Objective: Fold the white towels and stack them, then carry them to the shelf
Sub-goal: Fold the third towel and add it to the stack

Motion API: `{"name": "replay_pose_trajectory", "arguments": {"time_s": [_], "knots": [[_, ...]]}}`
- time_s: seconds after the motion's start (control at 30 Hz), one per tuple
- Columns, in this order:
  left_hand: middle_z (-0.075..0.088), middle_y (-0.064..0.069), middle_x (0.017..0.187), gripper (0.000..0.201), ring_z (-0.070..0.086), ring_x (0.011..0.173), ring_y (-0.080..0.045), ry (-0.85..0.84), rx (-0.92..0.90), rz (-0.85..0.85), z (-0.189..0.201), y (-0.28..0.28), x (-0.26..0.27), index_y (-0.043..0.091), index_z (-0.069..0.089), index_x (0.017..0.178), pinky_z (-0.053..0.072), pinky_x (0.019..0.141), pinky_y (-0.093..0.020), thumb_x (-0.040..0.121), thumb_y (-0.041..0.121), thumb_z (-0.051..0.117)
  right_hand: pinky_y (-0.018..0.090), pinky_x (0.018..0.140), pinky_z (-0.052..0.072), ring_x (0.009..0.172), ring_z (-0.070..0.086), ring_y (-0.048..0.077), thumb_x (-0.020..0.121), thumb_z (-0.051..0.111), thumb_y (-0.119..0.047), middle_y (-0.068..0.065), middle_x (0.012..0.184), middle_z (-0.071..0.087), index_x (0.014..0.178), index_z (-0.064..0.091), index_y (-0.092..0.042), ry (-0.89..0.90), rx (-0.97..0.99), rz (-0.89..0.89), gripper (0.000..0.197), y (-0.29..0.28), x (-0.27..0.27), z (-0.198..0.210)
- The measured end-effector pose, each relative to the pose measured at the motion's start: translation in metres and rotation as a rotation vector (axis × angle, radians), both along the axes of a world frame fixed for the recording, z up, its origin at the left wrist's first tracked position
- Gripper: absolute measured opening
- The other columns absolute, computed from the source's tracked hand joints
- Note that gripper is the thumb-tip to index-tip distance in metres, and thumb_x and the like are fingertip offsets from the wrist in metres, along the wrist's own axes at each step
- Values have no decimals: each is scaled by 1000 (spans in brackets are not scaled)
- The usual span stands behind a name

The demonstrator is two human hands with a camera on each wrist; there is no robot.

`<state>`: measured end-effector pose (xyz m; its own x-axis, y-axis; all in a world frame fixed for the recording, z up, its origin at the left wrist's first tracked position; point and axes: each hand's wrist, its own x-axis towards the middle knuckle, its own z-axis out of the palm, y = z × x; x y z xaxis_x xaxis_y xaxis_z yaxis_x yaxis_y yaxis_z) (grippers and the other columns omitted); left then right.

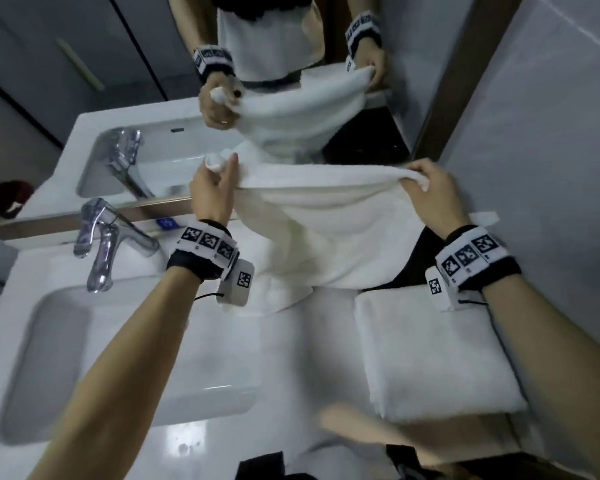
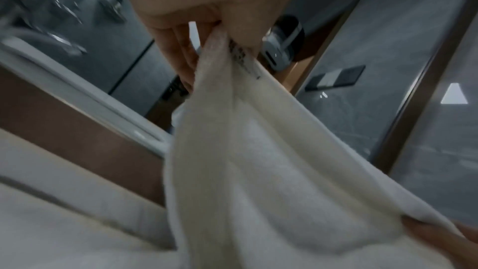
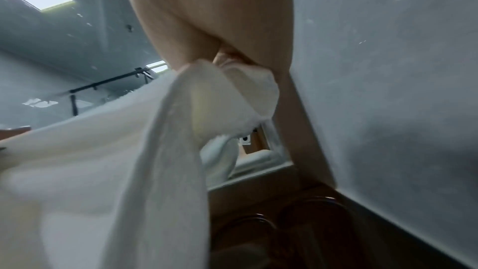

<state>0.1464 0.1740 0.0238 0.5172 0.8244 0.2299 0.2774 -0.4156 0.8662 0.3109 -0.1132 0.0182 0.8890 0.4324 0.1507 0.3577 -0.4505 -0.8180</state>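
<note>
A white towel [image 1: 319,230] hangs stretched between my two hands above the counter, its lower edge touching the white surface. My left hand [image 1: 213,180] pinches its left top corner; my right hand [image 1: 426,192] grips the right top corner. The left wrist view shows the towel [image 2: 258,161] pinched at a labelled corner by my left hand [image 2: 217,28]. In the right wrist view the bunched corner of the towel [image 3: 220,97] sits in my right hand [image 3: 232,56]. A folded white towel [image 1: 433,355] lies flat on the counter at the right, under my right forearm.
A white washbasin [image 1: 59,358] with a chrome tap [image 1: 104,244] takes up the counter's left side. A mirror [image 1: 291,64] stands directly behind the counter and reflects my hands and the towel. A grey wall [image 1: 551,168] closes in at the right.
</note>
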Motion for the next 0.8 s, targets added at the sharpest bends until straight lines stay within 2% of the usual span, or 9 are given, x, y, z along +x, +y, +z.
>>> {"name": "replay_pose_trajectory", "arguments": {"time_s": [0.1,0.2,0.27,0.37,0.47,0.53,0.6,0.7,0.8], "knots": [[50,5,65,32,46,60,-8,-87,-119,18,13,15,-31,19,47,65,35,55,-24,94,32,52,26,69,38,87,58,22,91,53,-20,9,97,67,100,63,-12,-96,-28,50,16,33,-1,7],[55,-4,78,28,52,71,-15,-42,-245,48,5,22,-65,19,49,73,41,64,-28,97,25,36,25,69,37,90,60,26,89,56,-22,10,98,68,98,65,-11,-158,-45,109,16,57,-5,11],[56,0,80,26,54,73,-15,2,-323,37,-9,22,-85,16,51,81,46,62,-23,96,20,30,30,73,44,92,62,26,87,59,-21,9,98,69,96,64,-13,-123,-33,138,14,68,-10,10],[60,-2,88,17,59,80,-15,2,-494,15,-30,21,-107,11,49,100,49,70,-28,90,23,44,44,82,51,94,63,27,83,63,-19,8,99,69,99,60,-17,-31,-44,149,17,75,-16,4],[53,-10,83,22,57,75,-18,91,-610,-120,-45,21,-118,3,43,88,50,72,-27,72,10,56,48,83,50,95,61,31,79,61,-11,10,99,68,101,58,-16,-43,-102,152,22,74,-17,-3],[44,-9,72,20,47,65,-21,178,-599,-175,-50,20,-121,3,40,72,44,66,-25,63,7,58,49,82,49,97,60,33,78,57,-6,12,99,68,100,58,-13,-57,-141,144,23,71,-14,-6],[55,-11,66,20,55,65,-24,163,-573,-207,-53,20,-120,0,52,61,49,69,-28,76,3,64,47,82,50,97,60,34,79,53,-3,14,99,68,98,60,-10,-46,-171,136,21,70,-11,-8],[64,-11,76,17,60,76,-20,101,-571,-179,-58,14,-111,3,66,76,48,73,-34,89,13,61,39,82,48,98,60,32,84,50,-4,16,101,68,101,62,-7,-4,-192,138,21,71,-8,-10],[67,-5,87,4,64,73,-5,110,-478,-189,-63,3,-104,13,67,90,51,70,-20,87,13,65,36,82,47,98,60,29,87,55,-9,15,104,67,105,62,-7,38,-213,182,20,72,-10,-14]]}}
